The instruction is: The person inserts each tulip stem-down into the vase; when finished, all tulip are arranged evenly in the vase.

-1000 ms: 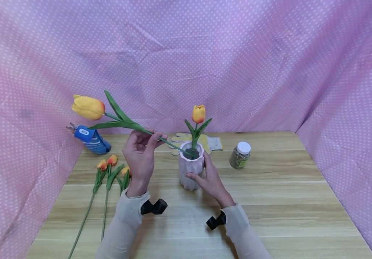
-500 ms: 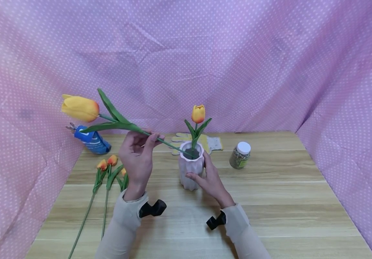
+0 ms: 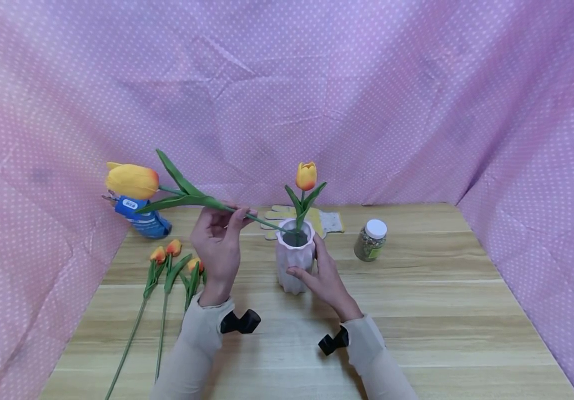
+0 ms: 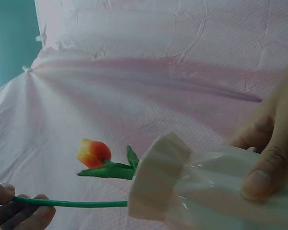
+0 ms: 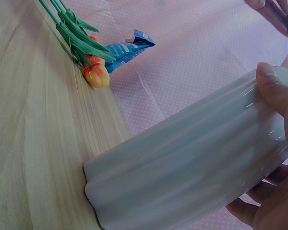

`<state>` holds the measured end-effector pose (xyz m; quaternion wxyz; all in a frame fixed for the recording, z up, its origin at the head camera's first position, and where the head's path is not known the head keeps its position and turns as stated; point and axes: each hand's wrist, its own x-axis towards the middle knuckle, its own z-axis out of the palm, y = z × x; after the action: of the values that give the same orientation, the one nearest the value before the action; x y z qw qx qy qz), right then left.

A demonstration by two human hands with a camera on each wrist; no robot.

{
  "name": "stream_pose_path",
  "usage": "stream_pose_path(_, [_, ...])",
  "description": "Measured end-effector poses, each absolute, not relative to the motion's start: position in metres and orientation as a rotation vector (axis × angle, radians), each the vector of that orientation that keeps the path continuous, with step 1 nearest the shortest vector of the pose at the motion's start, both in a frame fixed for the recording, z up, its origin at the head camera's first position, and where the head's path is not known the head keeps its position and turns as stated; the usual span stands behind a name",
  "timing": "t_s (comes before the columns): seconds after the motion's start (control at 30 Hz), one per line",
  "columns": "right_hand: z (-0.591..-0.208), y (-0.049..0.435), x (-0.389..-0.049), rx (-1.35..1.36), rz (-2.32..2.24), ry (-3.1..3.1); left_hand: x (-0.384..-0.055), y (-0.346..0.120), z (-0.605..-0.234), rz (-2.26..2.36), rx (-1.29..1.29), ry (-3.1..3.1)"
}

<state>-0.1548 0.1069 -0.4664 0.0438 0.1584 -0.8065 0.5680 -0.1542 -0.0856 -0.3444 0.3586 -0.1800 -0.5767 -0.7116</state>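
My left hand pinches the green stem of a yellow tulip between thumb and fingers. The flower leans far to the left, and its stem's lower end reaches into the mouth of a white fluted vase. My right hand grips the vase's right side, thumb across the front; in the right wrist view its fingers curl round behind. A second tulip, yellow with an orange base, stands upright in the vase. In the left wrist view the stem runs from the fingertips to the vase rim.
Several orange-yellow tulips lie on the wooden table at the left. Behind them are a blue packet and a tool's metal tips. A yellow-and-white glove lies behind the vase. A white-lidded jar stands right.
The held tulip's head swings left, then comes back slightly right and lower, so its stem slants less. My left hand shifts left and back with it. The right hand and vase stay put.
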Motion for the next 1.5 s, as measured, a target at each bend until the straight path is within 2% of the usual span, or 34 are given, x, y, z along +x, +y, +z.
stream_pose_path(0.27, [-0.467,0.106,-0.154,0.486,1.724,-2.464,-0.17,-0.088,-0.356,-2.02,-0.423,-1.467])
stream_pose_path(0.9, [-0.468,0.106,-0.154,0.51,1.73,-2.442,-0.197,-0.079,-0.354,-2.184,-0.41,-1.567])
stream_pose_path(1.5, [-0.467,0.108,-0.156,0.497,1.719,-2.45,-0.211,-0.06,-0.352,-2.164,-0.439,-1.872])
